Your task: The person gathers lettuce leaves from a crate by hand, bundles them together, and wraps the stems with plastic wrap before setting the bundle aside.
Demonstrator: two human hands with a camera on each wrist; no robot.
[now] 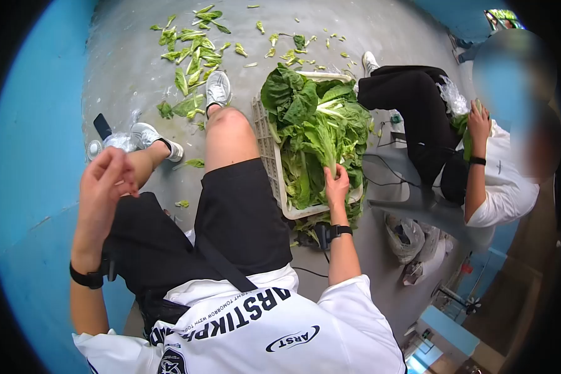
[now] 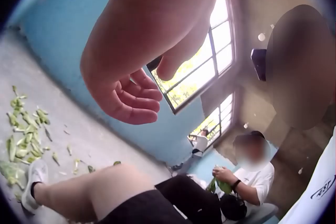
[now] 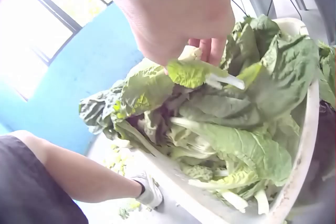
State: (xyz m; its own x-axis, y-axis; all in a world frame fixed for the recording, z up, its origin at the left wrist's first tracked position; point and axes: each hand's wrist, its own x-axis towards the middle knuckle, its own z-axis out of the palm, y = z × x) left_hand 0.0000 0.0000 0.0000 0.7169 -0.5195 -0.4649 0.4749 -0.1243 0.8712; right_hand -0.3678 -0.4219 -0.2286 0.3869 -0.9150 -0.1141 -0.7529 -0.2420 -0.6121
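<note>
My right hand (image 1: 337, 187) grips a head of leafy lettuce (image 1: 321, 138) by its pale stem end, over a white plastic crate (image 1: 269, 146). In the right wrist view the fingers of that hand (image 3: 181, 27) curl round the stem end, while the leaves spread away over the pile. Loose green leaves (image 3: 247, 148) heap up inside the crate, some over its rim. My left hand (image 1: 109, 177) is raised above the left thigh, away from the crate. The left wrist view shows that hand (image 2: 134, 77) with loosely bent fingers and nothing in them.
Trimmed leaves (image 1: 196, 53) lie scattered over the grey floor ahead. To the right a seated person (image 1: 502, 168) holds some greens. Plastic bags (image 1: 411, 240) and black cables (image 1: 386, 165) are near that seat. A phone (image 1: 102, 126) is by the left shoe.
</note>
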